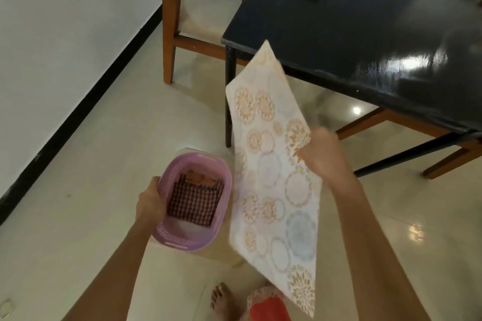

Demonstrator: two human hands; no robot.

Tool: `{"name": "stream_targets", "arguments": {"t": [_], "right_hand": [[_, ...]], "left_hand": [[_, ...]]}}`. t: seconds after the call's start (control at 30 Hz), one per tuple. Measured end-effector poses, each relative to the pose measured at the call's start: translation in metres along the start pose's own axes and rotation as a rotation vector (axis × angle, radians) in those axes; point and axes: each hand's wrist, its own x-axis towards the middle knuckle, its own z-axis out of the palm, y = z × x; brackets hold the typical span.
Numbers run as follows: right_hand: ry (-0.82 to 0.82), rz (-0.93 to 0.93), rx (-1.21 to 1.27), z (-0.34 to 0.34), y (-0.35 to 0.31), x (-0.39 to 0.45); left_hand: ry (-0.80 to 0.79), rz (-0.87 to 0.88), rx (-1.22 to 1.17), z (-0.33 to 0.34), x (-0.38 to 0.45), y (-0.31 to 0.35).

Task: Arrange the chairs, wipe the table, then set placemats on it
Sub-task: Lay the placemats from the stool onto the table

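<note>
Hands: R (322, 155) gripping placemat (273, 177), L (150, 202) prob. gripping basket (172, 236) rim, nr table (352, 21).

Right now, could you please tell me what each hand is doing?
Left hand: gripping the purple basket by its rim.
Right hand: holding the patterned placemat.

I count two hands: left hand (150, 202) and right hand (322, 155). One patterned placemat (273, 172), one purple basket (194, 200) with at least one checked cloth (193, 200) inside and something orange behind it I can't count, one dark table (352, 15). Two wooden chairs: chair (182, 8) at the far corner, second chair (443, 148) under the table, plus one bare foot (223, 302).
</note>
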Motion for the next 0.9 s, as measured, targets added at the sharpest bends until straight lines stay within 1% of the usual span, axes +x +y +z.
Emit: {"name": "stream_targets", "arguments": {"t": [0.1,0.17,0.3,0.4,0.5,0.6,0.63,0.67,0.7,0.73,0.77,0.8,0.83,0.87,0.9], "right_hand": [[0.043,-0.061,-0.016,-0.04,-0.032,-0.026],[0.038,-0.075,0.026,-0.058,-0.044,-0.041],[0.02,-0.063,0.052,-0.075,-0.05,-0.057],[0.005,-0.039,0.088,-0.089,-0.045,-0.064],[-0.015,-0.052,0.206,-0.102,-0.041,-0.068],[-0.098,-0.066,0.375,-0.103,-0.04,-0.063],[-0.133,-0.063,0.44,-0.1,-0.04,-0.06],[-0.168,-0.055,0.505,-0.094,-0.038,-0.056],[-0.197,-0.042,0.566,-0.086,-0.036,-0.052],[-0.221,-0.024,0.615,-0.075,-0.033,-0.046],[-0.238,0.0,0.644,-0.06,-0.028,-0.041],[-0.254,0.03,0.66,-0.042,-0.022,-0.035],[-0.269,0.067,0.672,-0.023,-0.014,-0.029],[-0.287,0.112,0.688,-0.002,-0.005,-0.022],[-0.309,0.163,0.708,0.018,0.004,-0.018]], "left_hand": [[-0.047,-0.012,-0.005,0.013,0.0,0.0],[-0.081,-0.035,-0.057,0.022,-0.001,0.004],[-0.088,-0.025,-0.109,0.035,0.005,0.006],[-0.127,-0.025,-0.132,0.036,0.011,0.004],[-0.147,-0.033,-0.122,0.031,0.013,0.005],[-0.056,-0.054,-0.171,0.018,0.011,0.02],[-0.023,-0.07,-0.277,0.009,0.01,0.028],[-0.043,-0.112,-0.486,-0.003,0.008,0.037],[-0.139,-0.168,-0.753,-0.015,0.005,0.044],[-0.276,-0.229,-0.998,-0.028,0.004,0.046],[-0.393,-0.284,-1.145,-0.041,0.0,0.045],[-0.489,-0.295,-1.187,-0.052,-0.003,0.04],[-0.518,-0.289,-1.165,-0.06,-0.007,0.034],[-0.496,-0.275,-1.098,-0.064,-0.009,0.028],[-0.434,-0.249,-0.992,-0.065,-0.011,0.02]]}}
